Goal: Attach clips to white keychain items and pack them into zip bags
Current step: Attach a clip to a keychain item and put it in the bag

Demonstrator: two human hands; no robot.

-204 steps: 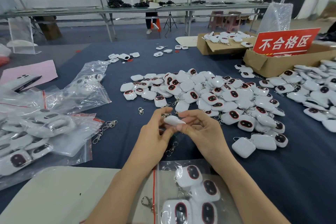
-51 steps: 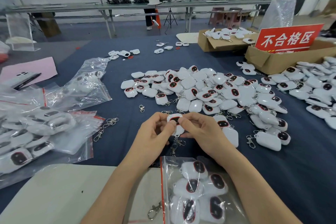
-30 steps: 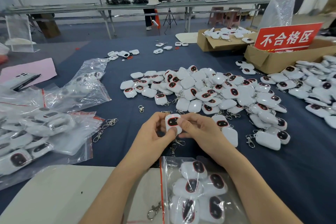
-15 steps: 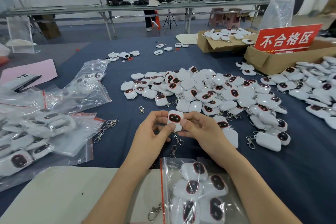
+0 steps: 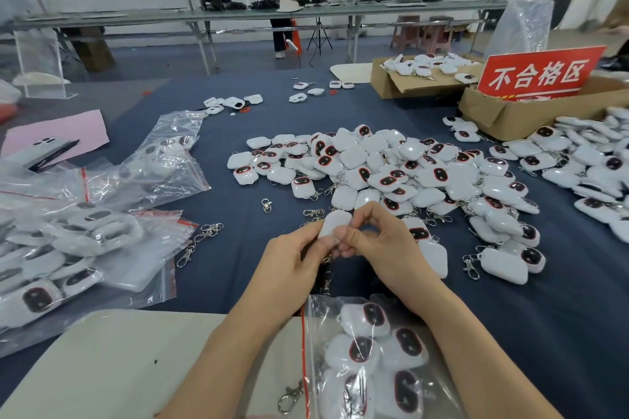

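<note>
Together left hand (image 5: 289, 262) and right hand (image 5: 384, 248) pinch a white keychain (image 5: 335, 223), seemingly clipped, near the pile (image 5: 391, 167).

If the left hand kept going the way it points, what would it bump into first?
Likely the pile of white keychain items just beyond. The left hand points away from the body, holding one white item with the right hand. Height above the table is unclear.
</note>
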